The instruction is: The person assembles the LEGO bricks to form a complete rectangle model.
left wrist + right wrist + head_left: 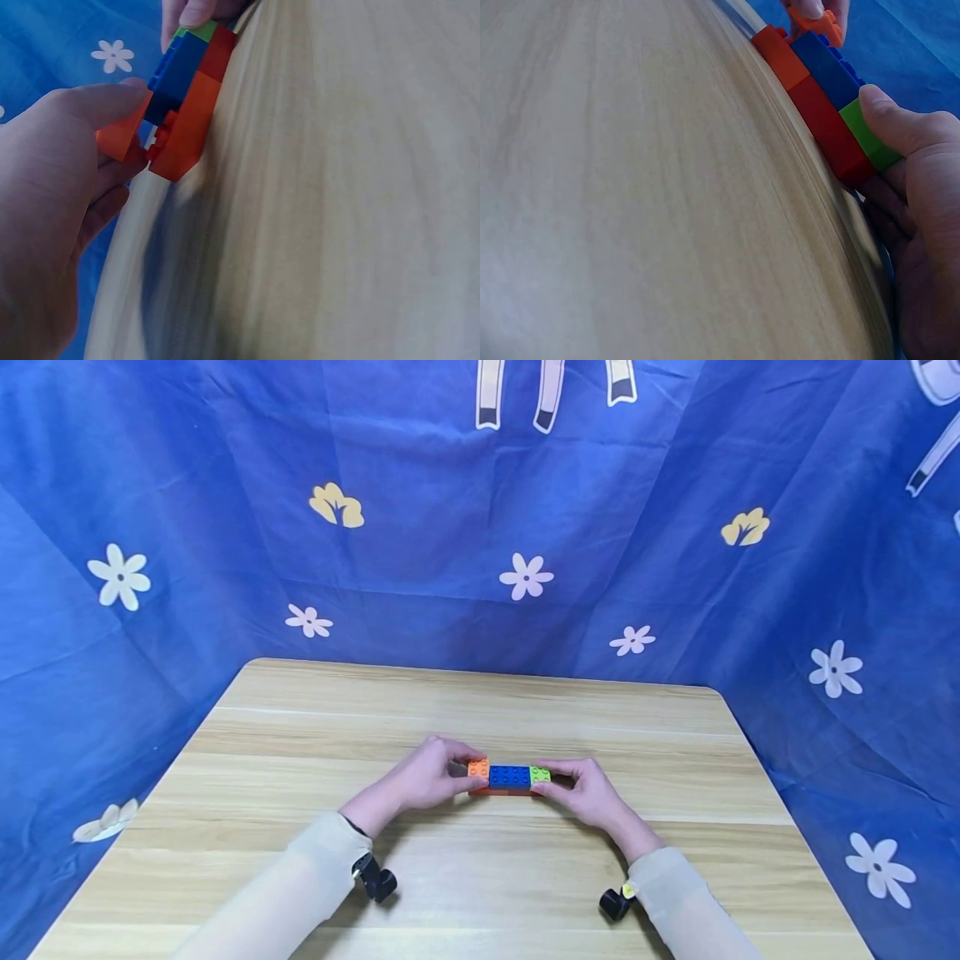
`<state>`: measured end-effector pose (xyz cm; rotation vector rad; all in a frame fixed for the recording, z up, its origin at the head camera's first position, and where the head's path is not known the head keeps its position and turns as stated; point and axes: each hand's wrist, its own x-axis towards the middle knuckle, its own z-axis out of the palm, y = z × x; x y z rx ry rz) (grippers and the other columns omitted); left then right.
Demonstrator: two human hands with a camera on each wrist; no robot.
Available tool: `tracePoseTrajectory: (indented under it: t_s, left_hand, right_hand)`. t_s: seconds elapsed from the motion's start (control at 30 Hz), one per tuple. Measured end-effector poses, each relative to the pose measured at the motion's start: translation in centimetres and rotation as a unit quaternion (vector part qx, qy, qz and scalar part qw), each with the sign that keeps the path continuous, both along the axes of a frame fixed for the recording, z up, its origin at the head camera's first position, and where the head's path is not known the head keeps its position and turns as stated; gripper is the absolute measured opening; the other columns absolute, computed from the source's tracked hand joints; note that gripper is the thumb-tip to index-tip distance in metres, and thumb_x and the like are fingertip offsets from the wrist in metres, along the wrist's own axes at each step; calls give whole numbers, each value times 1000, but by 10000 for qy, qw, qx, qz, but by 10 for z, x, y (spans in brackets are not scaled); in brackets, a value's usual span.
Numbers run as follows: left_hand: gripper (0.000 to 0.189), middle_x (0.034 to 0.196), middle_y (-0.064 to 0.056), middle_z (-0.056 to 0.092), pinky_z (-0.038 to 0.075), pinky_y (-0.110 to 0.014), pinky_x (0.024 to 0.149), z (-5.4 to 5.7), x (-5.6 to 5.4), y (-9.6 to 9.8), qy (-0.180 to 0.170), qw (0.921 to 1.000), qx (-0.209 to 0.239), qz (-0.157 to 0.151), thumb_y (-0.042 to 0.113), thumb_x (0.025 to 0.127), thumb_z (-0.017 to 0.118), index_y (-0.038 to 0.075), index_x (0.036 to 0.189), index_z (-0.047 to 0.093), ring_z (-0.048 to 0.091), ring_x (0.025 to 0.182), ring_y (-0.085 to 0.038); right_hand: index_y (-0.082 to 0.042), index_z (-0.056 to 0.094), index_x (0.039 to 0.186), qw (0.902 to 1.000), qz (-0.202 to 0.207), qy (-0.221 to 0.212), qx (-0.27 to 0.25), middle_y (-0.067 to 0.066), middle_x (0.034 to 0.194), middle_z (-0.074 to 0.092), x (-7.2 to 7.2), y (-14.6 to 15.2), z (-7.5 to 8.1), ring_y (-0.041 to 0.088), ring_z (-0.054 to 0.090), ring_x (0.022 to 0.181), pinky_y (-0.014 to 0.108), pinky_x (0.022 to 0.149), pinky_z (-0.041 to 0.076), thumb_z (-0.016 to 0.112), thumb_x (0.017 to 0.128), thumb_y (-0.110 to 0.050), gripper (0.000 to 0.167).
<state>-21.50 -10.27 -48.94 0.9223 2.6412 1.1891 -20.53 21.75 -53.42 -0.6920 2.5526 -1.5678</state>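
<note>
My left hand pinches a small orange toy brick between thumb and fingers. In the left wrist view this brick hangs tilted above the studded end of a longer orange brick, with a gap between them. That longer brick lies end to end with a red brick, forming a lower row on the table. A blue brick sits on top, spanning both. Beside the blue one, a small green brick stands on the red brick's end. My right hand pinches this green end with thumb and fingers.
The wood-grain table extends around the bricks on all sides. A blue cloth with flowers hangs behind the table and along both sides. Each wrist wears a small black camera, the left camera and the right camera.
</note>
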Motion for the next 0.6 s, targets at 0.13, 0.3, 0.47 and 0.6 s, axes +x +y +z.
tracePoseTrajectory:
  t_s: [0.13, 0.3, 0.47, 0.6]
  left_hand:
    - [44, 109, -1, 77, 56, -29, 66, -4, 2, 1, 39, 9998, -148, 102, 35, 92, 85, 10, 127, 77, 64, 57, -7]
    - [41, 114, 0, 77, 57, -35, 84, -8, 2, 3, 413, 9986, -311, 71, 35, 92, 85, 11, 125, 78, 69, 86, -11]
    - [41, 114, 1, 77, 56, -39, 94, -11, 2, 3, 659, 9971, -381, 57, 36, 93, 85, 11, 125, 78, 69, 105, -13]
    - [41, 113, 0, 78, 56, -37, 92, -12, 1, 4, 744, 9963, -416, 53, 35, 93, 85, 11, 125, 78, 69, 102, -12]
  right_hand:
    - [-11, 77, 130, 10000, -12, -37, -37, 3, 123, 76, 1, 0, -1, 18, 72, 109, 31, 95, 55, 85, 94, -27, 41]
    - [-13, 78, 129, 10000, -26, -55, -48, 2, 121, 76, 1, 0, -2, 18, 72, 109, 31, 95, 55, 85, 93, -26, 39]
    - [-13, 78, 129, 9999, -15, -99, -61, 2, 121, 76, 1, -1, -1, 18, 72, 109, 30, 94, 55, 85, 94, -26, 39]
    - [-13, 77, 130, 9998, -11, -172, -86, 4, 123, 76, 1, 0, 0, 20, 72, 109, 30, 93, 55, 84, 94, -26, 39]
